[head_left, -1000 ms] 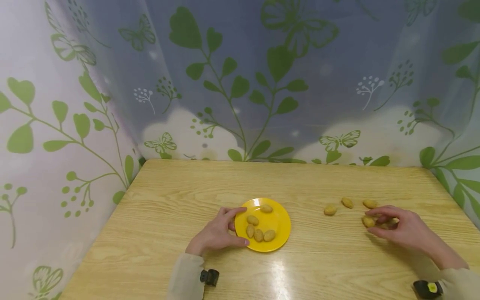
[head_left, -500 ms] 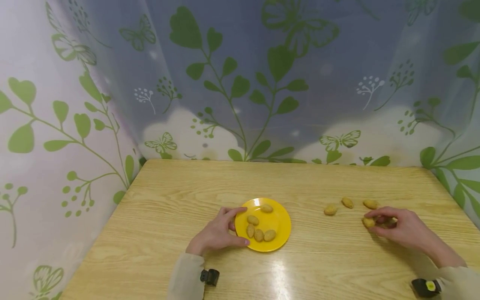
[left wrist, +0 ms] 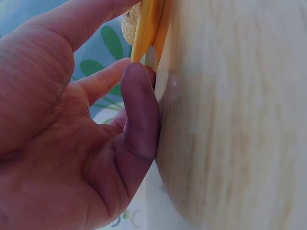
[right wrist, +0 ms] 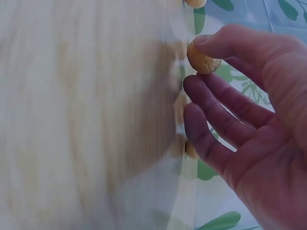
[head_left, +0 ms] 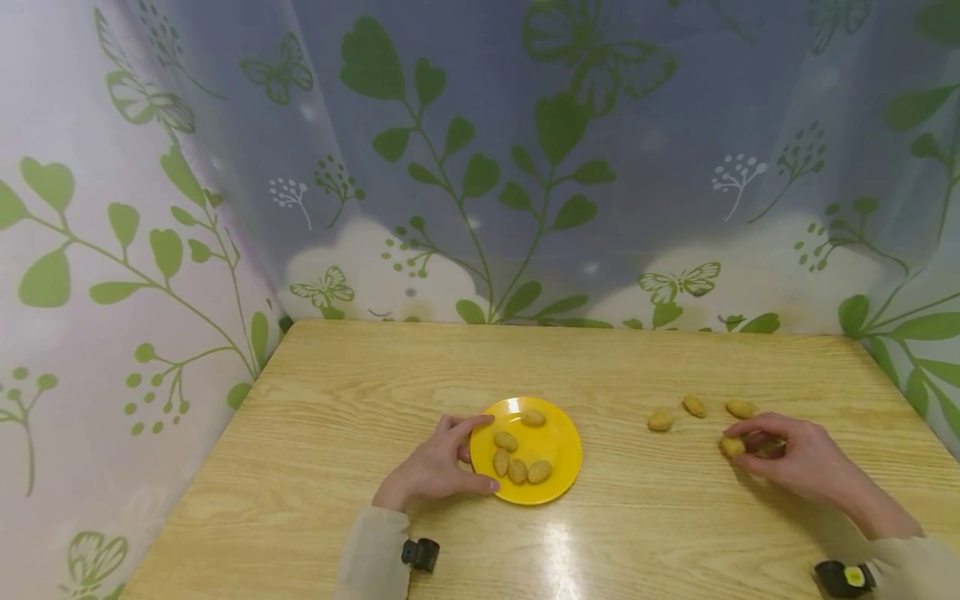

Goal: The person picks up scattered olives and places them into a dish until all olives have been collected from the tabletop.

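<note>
A yellow plate [head_left: 558, 446] stands on the table, with several tan walnuts [head_left: 506, 442] lying on it. My left hand [head_left: 435, 467] grips its left rim, thumb over the edge; in the left wrist view a curled finger [left wrist: 140, 108] comes up against the plate's underside [left wrist: 149, 28]. To the right, my right hand [head_left: 806, 458] pinches a walnut [head_left: 732, 447] between thumb and forefinger. The right wrist view shows that walnut [right wrist: 204, 61] just off the wood, the other fingers [right wrist: 206, 134] loosely bent below it. Something tan lies partly hidden behind this hand.
Loose walnuts lie beyond the right hand: one nearer the plate [head_left: 660, 420], one in the middle [head_left: 694, 406] and one by the fingers [head_left: 741, 408]. The wooden table [head_left: 420, 358] ends at a leaf-patterned curtain [head_left: 465, 233] behind and to the left.
The right hand has shifted slightly left, bringing the pinched walnut with it. Left hand and plate stay where they were.
</note>
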Motion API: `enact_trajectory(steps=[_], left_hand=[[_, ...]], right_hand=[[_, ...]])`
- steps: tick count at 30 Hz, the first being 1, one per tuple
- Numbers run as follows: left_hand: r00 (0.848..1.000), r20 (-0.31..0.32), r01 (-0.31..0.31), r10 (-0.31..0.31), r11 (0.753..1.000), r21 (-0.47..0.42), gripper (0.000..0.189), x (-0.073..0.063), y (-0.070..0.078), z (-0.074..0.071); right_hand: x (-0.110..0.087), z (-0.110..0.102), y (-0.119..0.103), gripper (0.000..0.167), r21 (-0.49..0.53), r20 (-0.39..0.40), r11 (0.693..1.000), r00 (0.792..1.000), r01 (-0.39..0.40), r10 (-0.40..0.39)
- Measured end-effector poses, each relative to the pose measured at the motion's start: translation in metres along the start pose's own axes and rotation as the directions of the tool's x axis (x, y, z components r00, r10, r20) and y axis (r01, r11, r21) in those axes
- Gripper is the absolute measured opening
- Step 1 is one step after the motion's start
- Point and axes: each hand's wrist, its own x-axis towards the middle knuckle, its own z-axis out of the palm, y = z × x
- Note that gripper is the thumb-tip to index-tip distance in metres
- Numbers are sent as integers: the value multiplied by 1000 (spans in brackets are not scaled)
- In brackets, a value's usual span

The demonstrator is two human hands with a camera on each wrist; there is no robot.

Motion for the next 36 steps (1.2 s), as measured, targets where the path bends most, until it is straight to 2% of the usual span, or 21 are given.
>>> enact_trajectory(steps=[4,11,23,36], left_hand=[[1000,2,4,-4,1000,-8,90,0,1,-1],[1000,4,9,-9,1000,-1,91,1,2,-1],[1000,9,10,-10,1000,-12,91,1,0,0],[1000,5,22,-22,1000,-14,91,1,0,1]], right_hand=[[3,2,-5,29,42,-17,999,1000,21,-21],[10,6,-18,30,43,-55,997,997,63,-61],[23,20,-32,30,87,-59,988,991,125,-121],[34,34,-58,30,99,-57,979,983,180,-176]])
